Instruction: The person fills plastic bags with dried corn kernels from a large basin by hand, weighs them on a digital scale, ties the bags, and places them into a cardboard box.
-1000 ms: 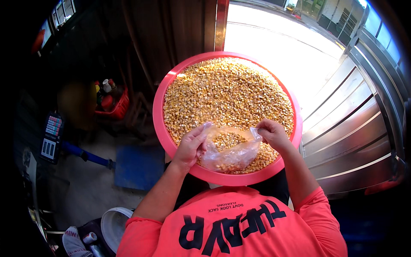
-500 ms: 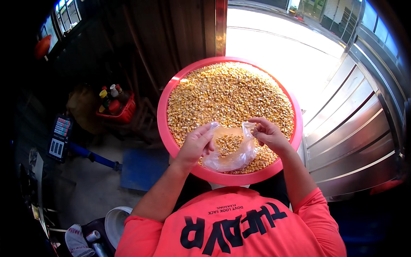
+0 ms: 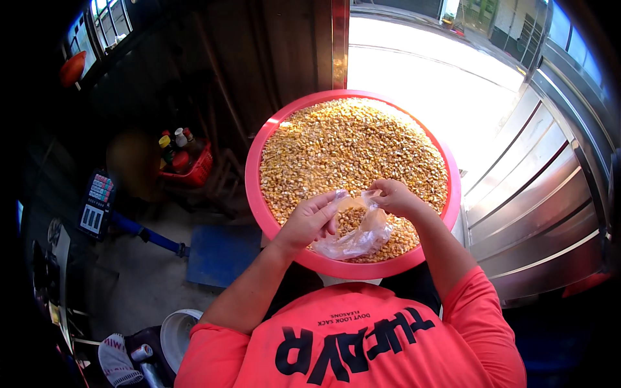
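Note:
A wide pink basin (image 3: 255, 187) full of dried corn kernels (image 3: 362, 145) stands in front of me. On the near part of the corn rests a clear plastic bag (image 3: 352, 244), its mouth facing up and some kernels showing inside. My left hand (image 3: 312, 220) pinches the bag's rim on the left side, fingers closed. On the opposite side, my right hand (image 3: 394, 198) grips the rim between thumb and fingers. The bag's mouth is partly spread between the two hands.
To the left are a blue platform scale (image 3: 223, 255) with its keypad display (image 3: 97, 204), and a red basket (image 3: 194, 169) of bottles. A white bucket (image 3: 178, 339) stands low at left. On the right is a metal door (image 3: 537, 194); bright pavement lies beyond the doorway.
My hands have come closer together, the right one moving left, so the bag's mouth is narrower. The whole view has shifted slightly.

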The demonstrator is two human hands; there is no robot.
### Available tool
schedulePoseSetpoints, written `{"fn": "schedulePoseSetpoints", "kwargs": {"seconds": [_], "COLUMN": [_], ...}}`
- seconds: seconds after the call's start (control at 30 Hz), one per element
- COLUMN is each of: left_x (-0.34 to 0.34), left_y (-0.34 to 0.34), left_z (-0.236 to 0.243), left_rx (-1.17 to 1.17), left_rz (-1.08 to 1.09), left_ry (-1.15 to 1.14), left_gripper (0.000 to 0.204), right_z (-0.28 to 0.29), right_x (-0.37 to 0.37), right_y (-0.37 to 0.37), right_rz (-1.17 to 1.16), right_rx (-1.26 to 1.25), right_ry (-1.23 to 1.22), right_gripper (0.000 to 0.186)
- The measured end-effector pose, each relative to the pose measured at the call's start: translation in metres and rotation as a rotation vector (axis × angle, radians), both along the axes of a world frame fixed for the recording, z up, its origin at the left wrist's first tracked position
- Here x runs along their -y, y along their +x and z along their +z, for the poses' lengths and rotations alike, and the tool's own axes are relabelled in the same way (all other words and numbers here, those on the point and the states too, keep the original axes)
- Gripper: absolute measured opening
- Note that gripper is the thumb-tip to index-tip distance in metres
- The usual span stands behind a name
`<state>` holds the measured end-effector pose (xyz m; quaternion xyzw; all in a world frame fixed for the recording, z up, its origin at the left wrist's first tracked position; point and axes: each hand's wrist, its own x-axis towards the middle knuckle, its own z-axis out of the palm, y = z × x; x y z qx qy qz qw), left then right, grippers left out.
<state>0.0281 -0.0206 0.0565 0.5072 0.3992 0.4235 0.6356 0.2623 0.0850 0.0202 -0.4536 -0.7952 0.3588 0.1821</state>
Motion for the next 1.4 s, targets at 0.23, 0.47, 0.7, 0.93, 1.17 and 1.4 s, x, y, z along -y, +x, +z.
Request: {"fn": "schedulePoseSetpoints", "kwargs": {"seconds": [0.23,0.47,0.7,0.93,1.17,1.4], "left_x": [-0.001,-0.007,-0.019,-0.024,-0.033,-0.030], "left_y": [-0.015,-0.026,-0.031,-0.034,-0.045,-0.038], "left_z": [0.007,0.061,0.122,0.136,0.145,0.132], "left_rx": [-0.118,0.074,0.160,0.147,0.298,0.318], "left_rz": [0.048,0.096,0.164,0.168,0.197,0.264], "left_ry": [0.039,0.043,0.168,0.143,0.212,0.109], "left_gripper": [0.036,0.032,0.027,0.021,0.016,0.015], "right_z": [0.037,0.091,0.153,0.172,0.176,0.162], "right_x": [0.013,0.011,0.015,0.019,0.023,0.034], "right_y": [0.012,0.028,0.033,0.027,0.028,0.027], "right_rz": [-0.133,-0.066,-0.038,0.020,-0.025,-0.032], "right_rx": [-0.761,-1.129,-1.261,-1.160,-1.249,-1.183], "right_ry": [-0.484,-0.349,-0.188,-0.160,-0.129,-0.284], "right_gripper": [0.010,0.008,0.010,0.012,0.012,0.010]}}
